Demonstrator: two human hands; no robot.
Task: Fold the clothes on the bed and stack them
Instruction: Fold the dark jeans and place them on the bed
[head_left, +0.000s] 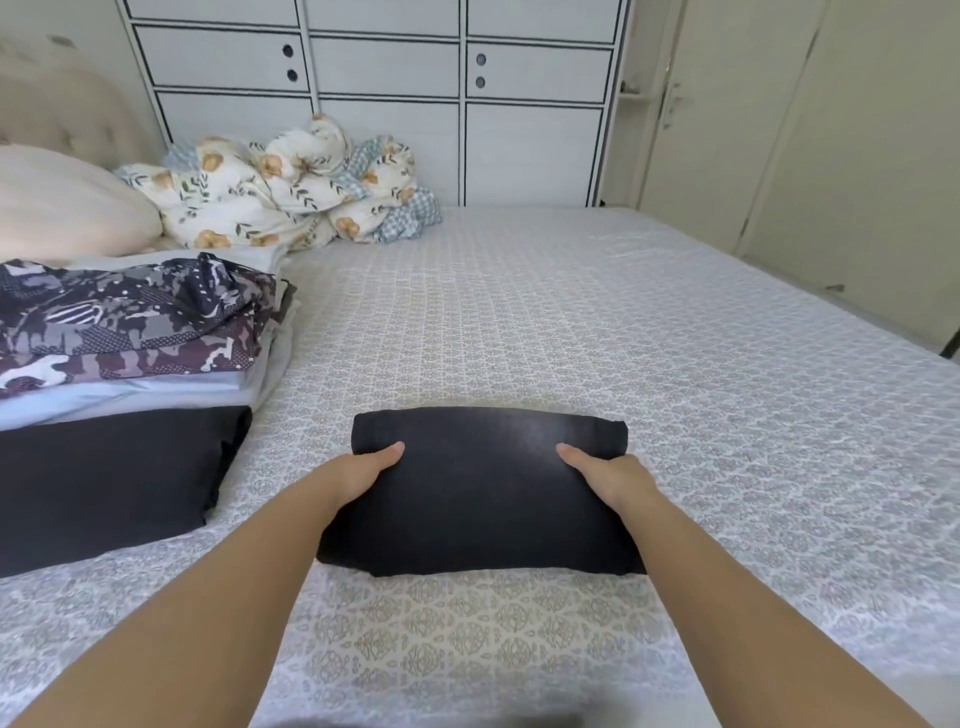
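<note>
Both hands grip folded black garment (483, 493), thumbs on top | fingers hidden beneath | stack (124, 364) cut off left

Only the thumb of the left hand (363, 473) and of the right hand (608, 473) shows on the folded black garment (483, 499); the other fingers are tucked under its sides, hidden. Left of the left hand, the stack of folded clothes (119, 364) runs off the frame edge, and a dark blur near the forearms crosses the bottom edge
</note>
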